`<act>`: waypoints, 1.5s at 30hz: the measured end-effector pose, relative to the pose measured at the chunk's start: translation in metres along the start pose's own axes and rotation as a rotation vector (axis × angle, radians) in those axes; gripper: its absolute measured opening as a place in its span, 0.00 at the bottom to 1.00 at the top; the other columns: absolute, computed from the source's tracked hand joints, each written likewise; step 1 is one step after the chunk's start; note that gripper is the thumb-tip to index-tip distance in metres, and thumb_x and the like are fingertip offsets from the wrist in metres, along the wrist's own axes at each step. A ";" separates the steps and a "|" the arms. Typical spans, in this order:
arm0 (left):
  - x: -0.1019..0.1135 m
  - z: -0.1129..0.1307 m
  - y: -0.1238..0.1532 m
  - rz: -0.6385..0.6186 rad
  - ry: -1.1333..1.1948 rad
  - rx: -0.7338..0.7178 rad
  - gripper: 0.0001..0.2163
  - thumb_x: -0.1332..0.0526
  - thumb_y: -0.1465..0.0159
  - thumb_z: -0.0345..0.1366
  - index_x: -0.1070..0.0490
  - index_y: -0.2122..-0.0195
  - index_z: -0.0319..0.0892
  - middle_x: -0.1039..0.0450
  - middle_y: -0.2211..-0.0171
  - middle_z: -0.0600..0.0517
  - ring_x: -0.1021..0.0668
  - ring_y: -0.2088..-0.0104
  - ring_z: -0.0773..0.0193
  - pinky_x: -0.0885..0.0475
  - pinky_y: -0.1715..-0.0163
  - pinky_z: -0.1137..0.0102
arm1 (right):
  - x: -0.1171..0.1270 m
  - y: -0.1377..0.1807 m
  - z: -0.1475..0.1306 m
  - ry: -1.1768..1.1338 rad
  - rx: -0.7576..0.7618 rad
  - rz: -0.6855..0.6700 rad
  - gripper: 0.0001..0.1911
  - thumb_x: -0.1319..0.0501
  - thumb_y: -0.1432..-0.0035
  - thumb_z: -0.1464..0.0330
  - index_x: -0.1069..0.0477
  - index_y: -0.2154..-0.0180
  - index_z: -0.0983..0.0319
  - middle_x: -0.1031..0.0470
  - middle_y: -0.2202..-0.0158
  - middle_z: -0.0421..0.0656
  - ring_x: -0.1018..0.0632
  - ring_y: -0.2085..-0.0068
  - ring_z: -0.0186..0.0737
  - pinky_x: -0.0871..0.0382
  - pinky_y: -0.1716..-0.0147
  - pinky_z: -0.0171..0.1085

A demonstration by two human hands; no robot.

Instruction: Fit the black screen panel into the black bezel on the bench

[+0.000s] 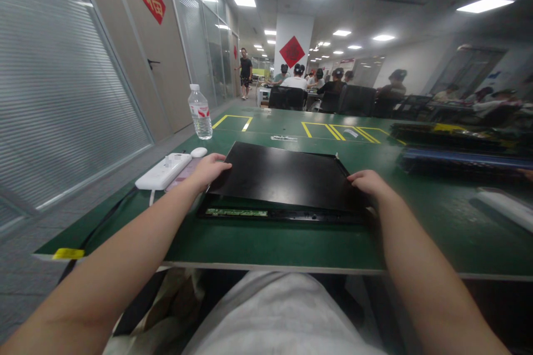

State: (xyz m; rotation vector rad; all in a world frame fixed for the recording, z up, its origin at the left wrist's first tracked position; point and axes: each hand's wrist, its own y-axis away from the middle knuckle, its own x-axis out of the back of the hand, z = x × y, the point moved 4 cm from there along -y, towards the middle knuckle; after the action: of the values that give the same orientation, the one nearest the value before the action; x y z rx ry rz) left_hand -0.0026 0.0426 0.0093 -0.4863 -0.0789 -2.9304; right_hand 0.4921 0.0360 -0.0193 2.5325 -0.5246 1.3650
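A flat black panel [283,175] lies on top of a black frame on the green table [250,244]; a green circuit strip [236,212] shows along the frame's near edge. My left hand [208,169] grips the panel's left edge with curled fingers. My right hand [368,182] grips its right near corner, fingers wrapped over the edge. The panel looks slightly lifted at the near side.
A white power strip [163,171] and a white mouse [199,152] lie left of the panel, with a water bottle [200,112] behind them. Dark stacked units [458,158] sit at the right. Several seated people work at far tables; one person stands in the corridor.
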 end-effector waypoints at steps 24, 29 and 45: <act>0.003 -0.008 -0.011 0.032 -0.402 -0.185 0.08 0.27 0.55 0.35 0.26 0.77 0.47 0.19 0.65 0.46 0.19 0.56 0.44 0.25 0.53 0.60 | -0.003 -0.001 0.005 -0.273 -0.090 -0.003 0.17 0.38 0.61 0.83 0.17 0.69 0.64 0.18 0.69 0.45 0.21 0.69 0.39 0.27 0.64 0.35; 0.004 -0.010 -0.014 0.010 -0.399 -0.212 0.09 0.27 0.57 0.36 0.27 0.79 0.48 0.19 0.68 0.47 0.19 0.57 0.43 0.25 0.54 0.61 | -0.004 -0.004 0.007 -0.284 -0.089 -0.010 0.16 0.38 0.60 0.82 0.18 0.69 0.64 0.18 0.70 0.44 0.22 0.70 0.39 0.27 0.64 0.35; 0.004 -0.004 -0.014 -0.057 -0.558 -0.297 0.08 0.29 0.53 0.39 0.27 0.82 0.47 0.20 0.69 0.46 0.19 0.61 0.45 0.26 0.56 0.62 | -0.002 0.000 0.004 -0.251 -0.093 -0.024 0.17 0.38 0.59 0.83 0.17 0.68 0.63 0.18 0.68 0.45 0.21 0.67 0.41 0.27 0.62 0.36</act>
State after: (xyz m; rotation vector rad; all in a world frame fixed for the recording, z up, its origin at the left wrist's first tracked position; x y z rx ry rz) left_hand -0.0096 0.0555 0.0068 -1.3511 0.2797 -2.7733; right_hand 0.4946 0.0351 -0.0229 2.6384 -0.5846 0.9952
